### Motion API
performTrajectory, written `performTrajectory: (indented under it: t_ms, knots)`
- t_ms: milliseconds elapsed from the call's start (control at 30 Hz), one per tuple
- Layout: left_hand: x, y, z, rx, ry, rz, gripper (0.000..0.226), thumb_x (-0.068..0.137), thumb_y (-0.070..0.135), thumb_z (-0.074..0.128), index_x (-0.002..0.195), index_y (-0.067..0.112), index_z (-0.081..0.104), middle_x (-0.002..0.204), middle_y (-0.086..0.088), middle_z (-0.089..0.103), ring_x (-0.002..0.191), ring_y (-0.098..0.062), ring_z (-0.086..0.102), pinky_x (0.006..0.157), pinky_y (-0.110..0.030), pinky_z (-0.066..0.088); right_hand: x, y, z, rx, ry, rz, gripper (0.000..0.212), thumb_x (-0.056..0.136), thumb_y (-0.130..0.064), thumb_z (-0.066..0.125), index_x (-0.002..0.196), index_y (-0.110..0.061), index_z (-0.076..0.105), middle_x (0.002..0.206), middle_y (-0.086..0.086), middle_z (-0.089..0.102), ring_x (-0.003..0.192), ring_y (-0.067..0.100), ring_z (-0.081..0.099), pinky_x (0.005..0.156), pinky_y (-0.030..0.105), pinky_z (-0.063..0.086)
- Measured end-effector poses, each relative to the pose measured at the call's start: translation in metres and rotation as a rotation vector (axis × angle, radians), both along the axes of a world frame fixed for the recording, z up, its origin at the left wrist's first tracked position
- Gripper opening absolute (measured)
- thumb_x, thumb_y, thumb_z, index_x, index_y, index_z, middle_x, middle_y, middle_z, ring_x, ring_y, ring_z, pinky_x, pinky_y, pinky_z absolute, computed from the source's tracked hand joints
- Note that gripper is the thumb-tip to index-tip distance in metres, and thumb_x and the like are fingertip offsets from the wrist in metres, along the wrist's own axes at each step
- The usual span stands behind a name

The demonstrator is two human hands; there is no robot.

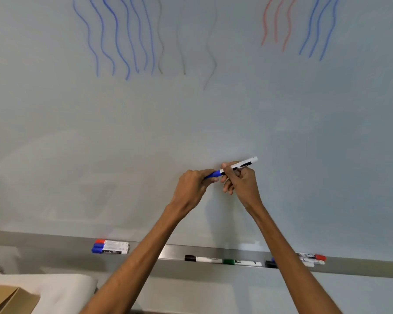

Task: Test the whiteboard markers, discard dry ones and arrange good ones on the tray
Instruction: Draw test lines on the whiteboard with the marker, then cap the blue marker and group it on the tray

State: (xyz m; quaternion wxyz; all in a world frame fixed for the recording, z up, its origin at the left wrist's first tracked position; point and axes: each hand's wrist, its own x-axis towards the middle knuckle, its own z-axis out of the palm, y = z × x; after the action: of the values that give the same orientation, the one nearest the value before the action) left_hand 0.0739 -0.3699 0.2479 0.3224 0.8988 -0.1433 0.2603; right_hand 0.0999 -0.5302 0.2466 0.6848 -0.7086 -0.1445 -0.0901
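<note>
Both hands are meeting on a blue marker (233, 167) before the whiteboard (191, 123): left hand (192, 185) pinching its cap, right hand (239, 177) holding the barrel (probably uncapping). Next, a test stroke.

White-barrelled whiteboard marker with blue cap (233, 168): held horizontal, slightly tilted, cap end in left hand (194, 184), barrel in right hand (241, 180), just in front of the board. Long grey metal tray (175, 251) well below both hands. On it, below-left of the left hand: one red-capped and two blue-capped markers (110, 247), side by side. Below the right hand: black-capped marker (202, 259) and green-capped marker (242, 262), end to end. Further right: red-capped markers cluster (312, 258), partly hidden by the forearm.
</note>
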Motion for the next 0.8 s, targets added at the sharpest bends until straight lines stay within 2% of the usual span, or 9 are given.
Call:
performTrajectory:
  t_ms: [100, 167, 233, 333, 467, 600, 733, 800]
  knots:
    - [-0.001, -0.003, -0.005, 0.037, 0.014, 0.003, 0.015, 0.097, 0.024, 0.058, 0.103, 0.019, 0.071, 0.067, -0.001, 0.068, 0.046, -0.011, 0.043, 0.053, -0.030, 0.037, -0.001, 0.008, -0.008, 0.051, 0.005, -0.066, 0.031, 0.097, -0.031, 0.062, 0.089, -0.001, 0.066, 0.062, 0.008, 0.063, 0.050, 0.020, 0.058, 0.046, 0.024, 0.044]
    - [-0.001, -0.003, -0.008, 0.045, 0.012, 0.004, 0.015, 0.097, 0.023, 0.058, 0.102, 0.018, 0.071, 0.074, 0.000, 0.073, 0.045, -0.006, 0.046, 0.054, -0.026, 0.036, -0.002, 0.011, -0.012, 0.064, 0.012, -0.104, 0.033, 0.097, -0.030, 0.062, 0.090, 0.002, 0.064, 0.060, 0.006, 0.062, 0.048, 0.018, 0.055, 0.047, 0.021, 0.043]
    - [0.000, -0.003, -0.013, 0.067, 0.015, 0.011, 0.015, 0.097, 0.023, 0.057, 0.098, 0.016, 0.070, 0.072, -0.001, 0.072, 0.048, -0.010, 0.052, 0.054, -0.028, 0.041, -0.003, 0.014, -0.016, 0.084, 0.024, -0.136, 0.036, 0.097, -0.031, 0.062, 0.088, 0.003, 0.063, 0.058, 0.005, 0.061, 0.047, 0.017, 0.054, 0.049, 0.021, 0.044]
    - [0.002, -0.005, -0.021, 0.107, -0.006, 0.024, 0.018, 0.095, 0.025, 0.054, 0.091, 0.014, 0.067, 0.060, -0.007, 0.065, 0.054, -0.027, 0.060, 0.052, -0.036, 0.047, -0.008, 0.020, -0.023, 0.121, 0.051, -0.197, 0.039, 0.097, -0.034, 0.061, 0.078, 0.001, 0.061, 0.054, 0.003, 0.060, 0.044, 0.016, 0.054, 0.050, 0.021, 0.045]
    - [0.000, -0.013, -0.023, 0.113, -0.086, 0.069, 0.010, 0.085, 0.011, 0.058, 0.083, 0.007, 0.067, 0.049, -0.009, 0.055, 0.043, -0.025, 0.033, 0.046, -0.027, 0.034, -0.010, 0.027, -0.025, 0.182, 0.088, -0.255, 0.042, 0.097, -0.034, 0.060, 0.079, 0.005, 0.062, 0.053, 0.004, 0.061, 0.042, 0.015, 0.054, 0.046, 0.022, 0.045]
    - [0.001, -0.016, -0.026, 0.133, -0.126, 0.086, 0.012, 0.078, 0.008, 0.054, 0.079, 0.006, 0.067, 0.045, -0.008, 0.050, 0.040, -0.022, 0.027, 0.043, -0.025, 0.031, -0.013, 0.030, -0.026, 0.207, 0.108, -0.300, 0.042, 0.098, -0.033, 0.060, 0.079, 0.005, 0.061, 0.053, 0.004, 0.061, 0.040, 0.014, 0.054, 0.045, 0.023, 0.047]
    - [0.002, -0.013, -0.040, 0.161, -0.112, 0.048, 0.016, 0.082, 0.012, 0.053, 0.084, 0.007, 0.068, 0.047, -0.006, 0.055, 0.038, -0.020, 0.035, 0.042, -0.027, 0.039, -0.018, 0.029, -0.036, 0.202, 0.151, -0.304, 0.043, 0.097, -0.035, 0.060, 0.080, 0.005, 0.060, 0.053, 0.005, 0.061, 0.041, 0.014, 0.054, 0.044, 0.023, 0.046]
    - [0.002, -0.005, -0.049, 0.174, -0.074, 0.030, 0.019, 0.091, 0.022, 0.055, 0.095, 0.011, 0.070, 0.053, -0.003, 0.063, 0.041, -0.021, 0.052, 0.048, -0.032, 0.049, -0.018, 0.027, -0.041, 0.156, 0.186, -0.263, 0.045, 0.096, -0.038, 0.061, 0.081, 0.004, 0.061, 0.054, 0.003, 0.062, 0.042, 0.015, 0.056, 0.044, 0.023, 0.046]
